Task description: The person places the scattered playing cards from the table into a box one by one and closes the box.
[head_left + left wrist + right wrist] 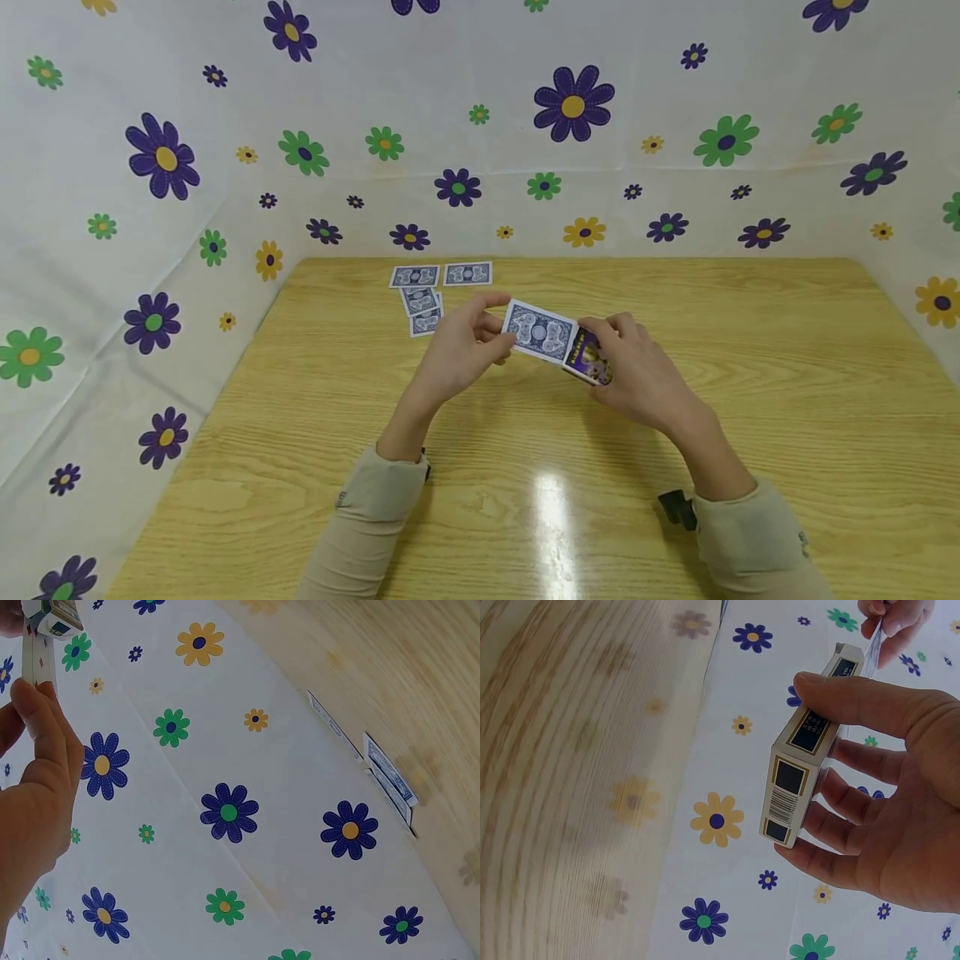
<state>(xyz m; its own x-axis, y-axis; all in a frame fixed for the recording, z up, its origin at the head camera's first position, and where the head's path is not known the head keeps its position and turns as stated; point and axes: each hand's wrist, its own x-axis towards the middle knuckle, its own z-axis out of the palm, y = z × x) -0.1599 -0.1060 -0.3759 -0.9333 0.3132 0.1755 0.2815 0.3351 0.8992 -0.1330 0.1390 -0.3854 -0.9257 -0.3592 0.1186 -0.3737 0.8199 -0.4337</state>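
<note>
Left hand (467,348) pinches the outer end of a patterned card (538,332) between thumb and fingers; right hand (643,375) grips a printed card box (587,360), thumb opposite fingers. Card sticks out of the box's left end, above the surface (277,433) – long axis left to right, box end nearer the wearer. Thin blue-and-white rectangle, purple-and-black slab-shaped box – wood-grain surface.

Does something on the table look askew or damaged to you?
Yes, slightly askew: the two nearer cards overlap and lie at different angles, whereas the two far cards lie side by side with a narrow gap. I see no clear damage or spill.
</note>
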